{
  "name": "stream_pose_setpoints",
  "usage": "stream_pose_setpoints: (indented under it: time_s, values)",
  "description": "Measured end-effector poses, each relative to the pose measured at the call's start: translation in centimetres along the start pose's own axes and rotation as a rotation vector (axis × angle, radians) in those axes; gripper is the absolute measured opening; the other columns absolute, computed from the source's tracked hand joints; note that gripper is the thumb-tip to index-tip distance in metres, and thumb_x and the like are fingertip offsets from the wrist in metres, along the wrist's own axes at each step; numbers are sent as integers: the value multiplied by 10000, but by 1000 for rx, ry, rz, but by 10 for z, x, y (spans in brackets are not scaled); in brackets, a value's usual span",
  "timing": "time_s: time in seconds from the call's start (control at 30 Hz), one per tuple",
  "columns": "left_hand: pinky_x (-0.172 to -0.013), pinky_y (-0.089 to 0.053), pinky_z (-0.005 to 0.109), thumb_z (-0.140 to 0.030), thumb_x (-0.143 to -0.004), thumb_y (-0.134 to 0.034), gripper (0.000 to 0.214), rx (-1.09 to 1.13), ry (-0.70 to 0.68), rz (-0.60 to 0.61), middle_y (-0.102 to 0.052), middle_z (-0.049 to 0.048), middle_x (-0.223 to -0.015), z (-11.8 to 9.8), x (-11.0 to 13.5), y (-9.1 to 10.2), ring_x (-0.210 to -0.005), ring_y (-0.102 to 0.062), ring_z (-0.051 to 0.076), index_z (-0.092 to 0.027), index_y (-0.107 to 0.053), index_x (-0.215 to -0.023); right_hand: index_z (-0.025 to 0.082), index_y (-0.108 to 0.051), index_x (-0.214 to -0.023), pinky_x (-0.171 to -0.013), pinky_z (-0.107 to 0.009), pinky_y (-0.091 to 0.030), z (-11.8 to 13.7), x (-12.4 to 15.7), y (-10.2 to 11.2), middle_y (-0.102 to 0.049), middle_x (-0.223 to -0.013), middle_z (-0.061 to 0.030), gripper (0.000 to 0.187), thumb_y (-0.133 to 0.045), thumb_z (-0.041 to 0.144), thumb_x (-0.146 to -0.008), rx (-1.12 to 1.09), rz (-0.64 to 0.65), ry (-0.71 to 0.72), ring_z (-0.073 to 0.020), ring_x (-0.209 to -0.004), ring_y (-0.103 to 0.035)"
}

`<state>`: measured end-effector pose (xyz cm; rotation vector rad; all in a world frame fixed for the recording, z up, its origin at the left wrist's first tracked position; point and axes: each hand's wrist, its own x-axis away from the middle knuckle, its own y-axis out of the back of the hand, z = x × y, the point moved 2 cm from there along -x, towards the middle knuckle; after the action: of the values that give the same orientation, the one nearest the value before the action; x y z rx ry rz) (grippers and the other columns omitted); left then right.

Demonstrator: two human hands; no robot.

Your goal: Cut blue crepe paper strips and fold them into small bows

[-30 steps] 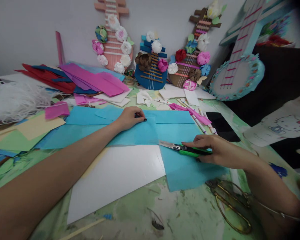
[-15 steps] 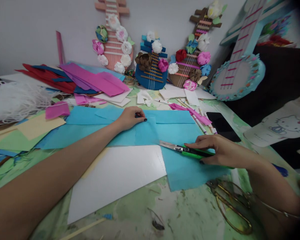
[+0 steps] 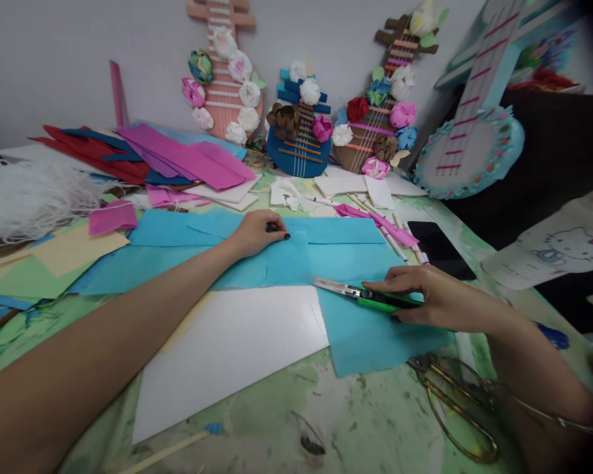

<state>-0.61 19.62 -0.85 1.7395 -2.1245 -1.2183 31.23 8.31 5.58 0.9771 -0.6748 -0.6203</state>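
Note:
My right hand (image 3: 420, 296) is wrapped around a green and black utility knife (image 3: 375, 299). Its blade is out and points left, with the tip at the lower right corner of a small square of blue paper (image 3: 289, 260). That square lies over larger blue paper sheets (image 3: 366, 260). At the square's upper left edge, my left hand (image 3: 257, 234) has its fingers curled in a pinch on the blue paper; the fingertips are partly hidden. Below them, a white board (image 3: 232, 355) reaches out from under the blue sheets.
Gold-handled scissors (image 3: 454, 401) lie under my right forearm. A black phone (image 3: 439, 249) and a white cup (image 3: 548, 243) are at the right. White string (image 3: 34, 197) and coloured paper (image 3: 188, 151) are piled at the left. Flower-decorated paper instruments (image 3: 301, 138) stand along the wall.
The utility knife and my right hand have shifted very slightly left. My left hand keeps its place on the blue paper.

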Motion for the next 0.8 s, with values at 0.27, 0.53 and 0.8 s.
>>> stream_pose_setpoints:
  time_s: [0.27, 0.53, 0.8]
  values:
    - [-629, -419, 247, -269, -715, -714, 113, 6, -3, 4, -643, 5, -724, 0, 0, 0, -650, -548, 116, -159, -686, -713, 273, -642, -1243, -702, -289, -401, -1, 1, 1, -596, -831, -30, 526, -613, 213, -721, -34, -36, 12, -184, -746, -548]
    - [-637, -427, 248, -263, -722, -708, 103, 5, -8, 2, -652, 7, -734, 0, 0, 0, -656, -553, 118, -162, -690, -718, 241, -674, -1202, -685, -292, -389, -7, 2, 3, -529, -780, -21, 494, -609, 222, -712, -94, -12, -25, -170, -712, -500]
    - [-650, -434, 249, -272, -716, -711, 109, 10, -8, -6, -659, 5, -732, 1, 0, -1, -661, -559, 119, -164, -697, -721, 239, -649, -1236, -687, -306, -393, -7, 3, 6, -519, -774, -19, 508, -602, 242, -730, -97, -12, -30, -178, -709, -501]
